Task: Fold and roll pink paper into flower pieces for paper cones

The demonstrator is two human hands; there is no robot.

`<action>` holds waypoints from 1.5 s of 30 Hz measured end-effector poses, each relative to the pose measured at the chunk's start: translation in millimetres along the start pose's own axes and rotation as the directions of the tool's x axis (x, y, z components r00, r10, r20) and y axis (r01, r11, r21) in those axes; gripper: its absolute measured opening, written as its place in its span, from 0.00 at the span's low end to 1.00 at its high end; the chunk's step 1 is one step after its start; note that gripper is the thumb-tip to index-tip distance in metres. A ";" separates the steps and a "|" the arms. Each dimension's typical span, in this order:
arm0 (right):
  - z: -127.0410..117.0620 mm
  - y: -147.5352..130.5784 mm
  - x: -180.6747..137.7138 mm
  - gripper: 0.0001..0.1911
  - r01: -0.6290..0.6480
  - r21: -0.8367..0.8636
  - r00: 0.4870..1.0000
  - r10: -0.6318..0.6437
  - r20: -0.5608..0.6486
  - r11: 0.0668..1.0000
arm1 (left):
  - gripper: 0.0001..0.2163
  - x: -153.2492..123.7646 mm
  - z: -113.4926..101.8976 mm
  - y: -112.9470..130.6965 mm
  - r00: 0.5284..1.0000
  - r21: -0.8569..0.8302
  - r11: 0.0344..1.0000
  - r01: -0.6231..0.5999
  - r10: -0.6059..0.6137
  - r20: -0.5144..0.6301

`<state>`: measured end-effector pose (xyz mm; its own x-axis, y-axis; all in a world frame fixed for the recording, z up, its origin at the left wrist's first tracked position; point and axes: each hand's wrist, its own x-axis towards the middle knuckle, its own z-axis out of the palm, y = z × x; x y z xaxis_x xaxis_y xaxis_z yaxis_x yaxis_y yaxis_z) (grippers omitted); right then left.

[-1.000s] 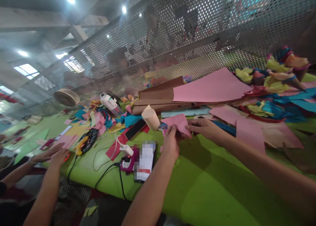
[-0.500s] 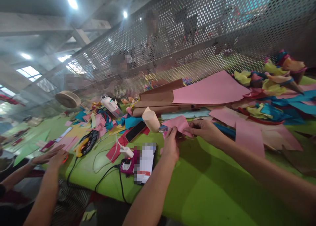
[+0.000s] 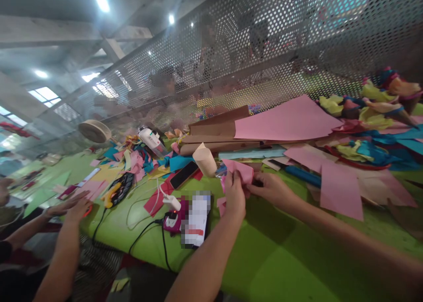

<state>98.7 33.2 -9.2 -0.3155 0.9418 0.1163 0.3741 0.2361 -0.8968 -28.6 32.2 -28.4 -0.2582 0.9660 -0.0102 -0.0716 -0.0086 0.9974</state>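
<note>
The left hand (image 3: pixel 235 193) pinched a small, curled pink paper (image 3: pixel 238 166); the right hand (image 3: pixel 271 189) bent its fingers at that paper's edge, grip unclear. Beyond the left hand was a cream paper roll (image 3: pixel 205 162); farther, a large pink paper sheet (image 3: pixel 287 120).

Across the back, a perforated metal screen (image 3: pixel 291 60) is seen slanting, w/ ceiling lights (image 3: pixel 103 3) and a window (image 3: pixel 44 95) spotted upper L. Down at table level, a round beige thing (poss. a fan, too hazy to be sure) is picked out, a white bottle (image 3: pixel 150 139) nearby. On the green tabletop (image 3: pixel 280 258), a dark phone (image 3: pixel 183 175) is laid partly over red paper (image 3: pixel 155 200); a lit phone (image 3: pixel 194 225), screen pixelated, is set just beside a magenta power strip (image 3: pixel 170 225), w/ white charger (image 3: pixel 172 202) plugged in.
</note>
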 end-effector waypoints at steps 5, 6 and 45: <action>-14.2 -4.2 4.2 0.19 -0.001 0.203 1.000 0.001 -0.001 0.979 | 0.10 0.8 0.2 9.9 0.993 0.162 0.980 -0.117 0.121 -0.014; -17.7 -5.4 4.8 0.21 -0.008 0.240 1.000 0.013 -0.021 0.971 | 0.09 0.8 0.0 11.2 0.989 0.204 0.969 -0.141 0.145 -0.008; -35.0 9.2 14.4 0.20 -0.104 0.219 0.977 0.142 -0.162 0.970 | 0.20 11.6 -3.6 3.3 0.957 -0.039 0.994 0.106 -0.091 0.276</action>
<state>128.1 57.4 -0.8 -0.1141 0.9919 0.0557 0.2053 0.0784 -0.9755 -35.3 42.4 -25.6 0.0252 0.9964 -0.0808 -0.1356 0.0835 0.9872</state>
